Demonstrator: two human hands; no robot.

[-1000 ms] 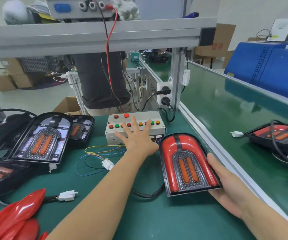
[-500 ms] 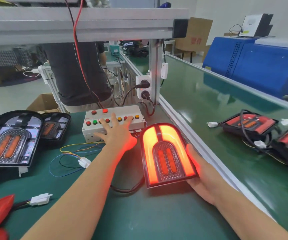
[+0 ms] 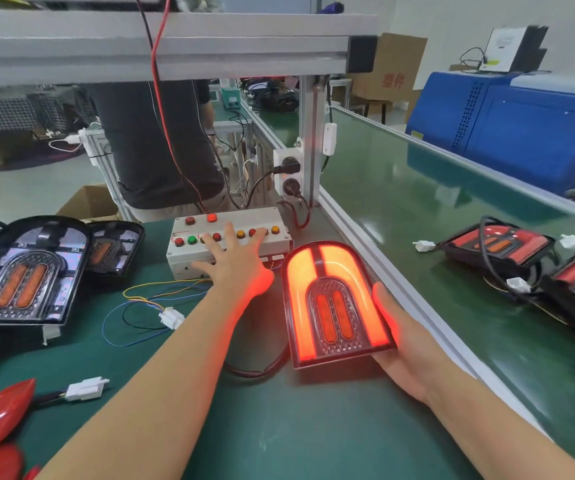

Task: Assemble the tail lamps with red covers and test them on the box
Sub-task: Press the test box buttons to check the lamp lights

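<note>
The tail lamp (image 3: 334, 303) with its red cover glows bright red at frame centre, tilted up off the green table (image 3: 279, 427). The right hand (image 3: 407, 344) cups its right edge and underside, fingers hidden beneath. Just left, the left hand (image 3: 234, 268) lies spread, fingertips on the buttons of the test box (image 3: 227, 237). Two uncovered lamps (image 3: 26, 271) rest at far left.
</note>
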